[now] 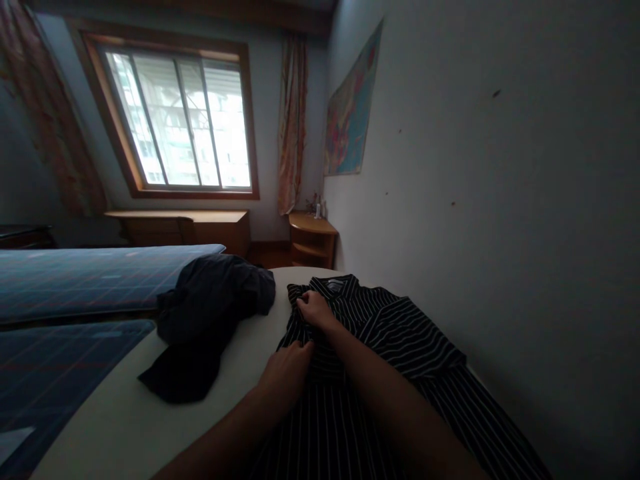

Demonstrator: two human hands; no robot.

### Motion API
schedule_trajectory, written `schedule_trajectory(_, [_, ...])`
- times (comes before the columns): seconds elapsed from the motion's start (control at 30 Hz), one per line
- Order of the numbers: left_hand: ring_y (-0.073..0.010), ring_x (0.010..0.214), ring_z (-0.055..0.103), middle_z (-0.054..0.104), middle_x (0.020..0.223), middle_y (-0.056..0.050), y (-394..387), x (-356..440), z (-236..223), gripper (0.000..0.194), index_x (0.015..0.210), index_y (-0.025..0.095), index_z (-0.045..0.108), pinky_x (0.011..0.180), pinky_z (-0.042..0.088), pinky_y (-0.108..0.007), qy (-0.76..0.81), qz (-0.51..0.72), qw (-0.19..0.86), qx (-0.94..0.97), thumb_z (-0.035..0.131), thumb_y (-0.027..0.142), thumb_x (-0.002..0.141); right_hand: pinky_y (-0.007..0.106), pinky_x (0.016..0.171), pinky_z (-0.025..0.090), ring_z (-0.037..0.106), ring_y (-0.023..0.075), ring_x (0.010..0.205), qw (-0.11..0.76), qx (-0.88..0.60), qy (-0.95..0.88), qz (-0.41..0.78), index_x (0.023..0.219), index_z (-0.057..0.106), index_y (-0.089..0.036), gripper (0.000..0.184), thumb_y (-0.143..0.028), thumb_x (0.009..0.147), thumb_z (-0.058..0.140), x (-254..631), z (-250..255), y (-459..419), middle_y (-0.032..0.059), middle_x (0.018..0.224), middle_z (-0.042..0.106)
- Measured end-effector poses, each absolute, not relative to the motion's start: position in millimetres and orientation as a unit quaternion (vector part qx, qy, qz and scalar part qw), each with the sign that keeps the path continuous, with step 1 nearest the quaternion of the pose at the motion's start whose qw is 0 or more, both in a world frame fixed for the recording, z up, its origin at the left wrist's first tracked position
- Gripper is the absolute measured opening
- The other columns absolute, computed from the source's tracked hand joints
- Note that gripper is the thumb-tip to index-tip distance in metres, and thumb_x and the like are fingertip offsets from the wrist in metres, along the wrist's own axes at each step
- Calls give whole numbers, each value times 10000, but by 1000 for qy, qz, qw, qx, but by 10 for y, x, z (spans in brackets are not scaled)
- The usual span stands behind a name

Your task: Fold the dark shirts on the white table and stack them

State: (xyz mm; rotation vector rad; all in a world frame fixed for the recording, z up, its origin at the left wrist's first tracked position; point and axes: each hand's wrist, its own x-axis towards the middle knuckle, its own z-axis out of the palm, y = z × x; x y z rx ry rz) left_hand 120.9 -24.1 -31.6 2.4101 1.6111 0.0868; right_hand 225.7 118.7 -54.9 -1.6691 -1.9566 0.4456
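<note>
A black shirt with thin white stripes (410,340) lies spread on a pale round-edged table (115,407), its collar at the far end and one short sleeve out to the right. My left hand (290,370) is closed on the shirt's left side, fingers pinching the cloth. Farther up, near the collar, my right hand (315,310) grips a bunched part of the same shirt, with the right forearm crossing over its front. The cloth between the two hands is gathered in folds. The shirt's lower part is partly hidden under my forearms.
Left of the shirt, a heap of dark clothing (210,313) rests on the table. Beyond the table's left edge are plaid-covered mattresses (100,277). A plain wall (500,267) runs close along the right. A corner shelf (314,227) and a desk (215,227) stand at the back.
</note>
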Motion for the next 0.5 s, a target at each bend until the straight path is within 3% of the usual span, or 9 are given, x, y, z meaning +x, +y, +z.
schedule_trajectory(0.13, [-256,1030,664,654,1146,-96,-232,1249,-288,329,1157,229,567,864,505,-353,544,107,140,820,437,116,877,292,932,486,663,218,1073,318,-637,-674,194,1243,630,-115,403,-243,902,457,2508,-564,1400,137,1176,699])
schedule_trajectory(0.27, [-220,1143,611,601,1298,-56,-260,1332,-312,497,1294,261,513,994,454,-317,504,177,199,821,525,112,820,324,958,484,648,241,1110,352,-660,-629,211,1302,583,-85,462,-230,900,409,2820,-648,1505,154,1215,676])
schedule_trajectory(0.4, [-232,1187,586,582,1342,-57,-304,1391,-409,582,1353,255,496,1039,433,-334,484,152,238,828,557,114,792,355,965,489,637,248,1136,363,-658,-622,220,1299,575,-107,448,-295,907,468,2970,-778,1498,151,1246,659])
schedule_trajectory(0.5, [-237,1186,589,599,1327,-59,-324,1418,-446,591,1357,244,496,1028,445,-338,464,129,242,842,572,129,783,314,943,498,663,206,1077,360,-637,-643,226,1266,593,-134,429,-267,859,576,2952,-843,1502,108,1193,689])
